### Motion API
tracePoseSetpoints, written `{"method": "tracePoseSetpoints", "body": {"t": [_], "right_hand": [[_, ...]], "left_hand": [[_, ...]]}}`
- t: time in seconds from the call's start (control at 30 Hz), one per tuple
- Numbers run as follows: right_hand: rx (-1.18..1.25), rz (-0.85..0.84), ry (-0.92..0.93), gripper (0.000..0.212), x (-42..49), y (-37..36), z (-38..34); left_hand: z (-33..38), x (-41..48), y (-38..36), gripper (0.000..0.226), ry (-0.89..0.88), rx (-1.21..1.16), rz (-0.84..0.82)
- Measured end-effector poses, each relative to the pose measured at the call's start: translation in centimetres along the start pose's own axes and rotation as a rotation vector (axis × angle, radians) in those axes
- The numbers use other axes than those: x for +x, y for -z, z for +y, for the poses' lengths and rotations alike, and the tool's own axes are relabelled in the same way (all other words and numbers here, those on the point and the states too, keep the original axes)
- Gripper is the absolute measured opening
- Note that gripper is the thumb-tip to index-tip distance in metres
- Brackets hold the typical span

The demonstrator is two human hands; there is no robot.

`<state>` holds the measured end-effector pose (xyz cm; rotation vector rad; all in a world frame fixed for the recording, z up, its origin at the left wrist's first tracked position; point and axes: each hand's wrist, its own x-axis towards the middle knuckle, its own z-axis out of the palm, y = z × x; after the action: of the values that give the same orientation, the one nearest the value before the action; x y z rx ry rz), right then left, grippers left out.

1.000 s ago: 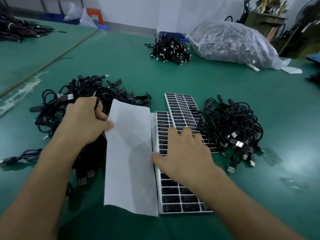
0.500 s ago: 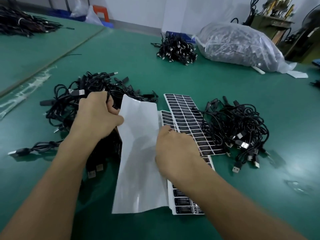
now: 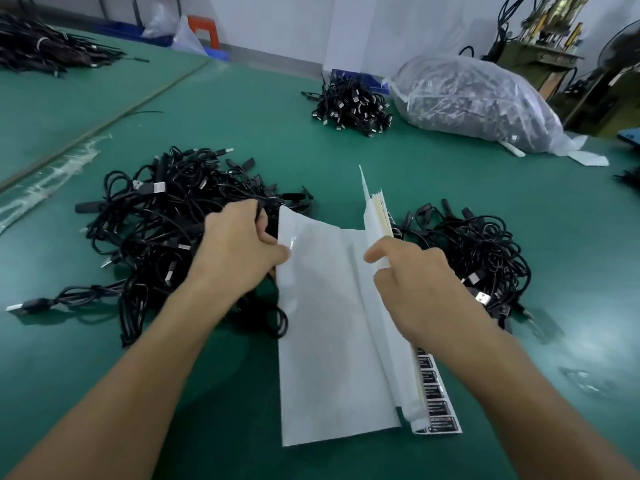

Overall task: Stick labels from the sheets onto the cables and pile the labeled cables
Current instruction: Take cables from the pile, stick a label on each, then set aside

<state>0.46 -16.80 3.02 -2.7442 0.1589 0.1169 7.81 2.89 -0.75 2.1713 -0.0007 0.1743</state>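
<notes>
White backing sheet (image 3: 329, 323) lies mid-table btwn our arms. Our L hand (image 3: 239, 251) pinches its upper left edge, thumb on top, other fingers curled. Our R hand (image 3: 415, 282) grips the label sheets (image 3: 381, 216) w/ curled fingers, the stack tipped up on its long edge just beside the backing sheet. L cable pile (image 3: 166, 216) sits behind our L hand, R cable pile (image 3: 485, 251) beyond our R hand, both on the green table (image 3: 242, 126). Far off: another cable heap (image 3: 349, 103), plastic bag (image 3: 474, 98).
</notes>
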Motion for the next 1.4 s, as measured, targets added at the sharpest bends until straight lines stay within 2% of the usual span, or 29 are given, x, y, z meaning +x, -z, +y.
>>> {"method": "tracePoseSetpoints", "body": {"t": [0.2,0.37,0.47,0.57,0.67,0.8,0.87,0.97,1.07,1.13,1.2,1.23,1.33,1.4], "right_hand": [[-0.151,0.062,0.048,0.026,-0.3,0.9,-0.8],[-0.273,-0.012,0.176,0.032,-0.6,-1.1,-2.1],[-0.263,-0.013,0.249,0.043,-0.8,-2.1,-1.7],[-0.160,0.005,0.236,0.050,-0.5,-2.2,-0.9],[-0.002,0.107,0.233,0.053,0.4,-2.2,-0.8],[0.440,0.005,0.394,0.023,0.9,-2.2,-1.5],[0.592,0.031,0.414,0.020,0.8,-2.5,-1.4],[0.753,0.080,0.358,0.025,0.6,-2.9,-1.4],[0.764,0.158,0.277,0.023,0.3,-2.9,-0.9],[0.796,0.238,0.194,0.018,0.3,-2.3,0.1],[0.866,0.345,0.123,0.013,0.7,-0.7,1.4],[0.823,0.421,0.101,0.012,1.1,0.3,2.2],[0.473,0.597,0.036,0.022,3.1,3.3,4.8],[0.273,0.624,-0.054,0.029,4.5,4.8,6.4]], "left_hand": [[1.2,-0.2,-4.2,0.035,0.016,-0.025,-0.033],[1.9,0.3,-5.7,0.038,0.012,0.029,-0.082],[1.4,0.5,-5.1,0.037,-0.018,0.144,0.003],[1.2,0.4,-3.9,0.035,-0.097,0.095,0.171],[3.1,-0.1,-3.8,0.033,-0.072,-0.227,0.107],[6.4,-0.2,-3.9,0.027,0.042,-0.652,-0.018],[7.8,0.0,-3.2,0.028,0.097,-0.857,-0.019],[8.9,0.5,-2.4,0.028,0.190,-1.130,0.002],[8.9,0.9,-2.4,0.021,0.253,-1.214,-0.012],[8.2,1.2,-2.8,0.023,0.274,-1.102,-0.084],[7.2,1.2,-3.5,0.026,0.227,-0.784,-0.117],[6.5,1.0,-3.8,0.026,0.157,-0.578,-0.127],[4.9,-0.2,-5.2,0.033,-0.078,-0.049,-0.215],[4.0,-1.2,-6.5,0.051,-0.125,0.170,-0.256]]}}
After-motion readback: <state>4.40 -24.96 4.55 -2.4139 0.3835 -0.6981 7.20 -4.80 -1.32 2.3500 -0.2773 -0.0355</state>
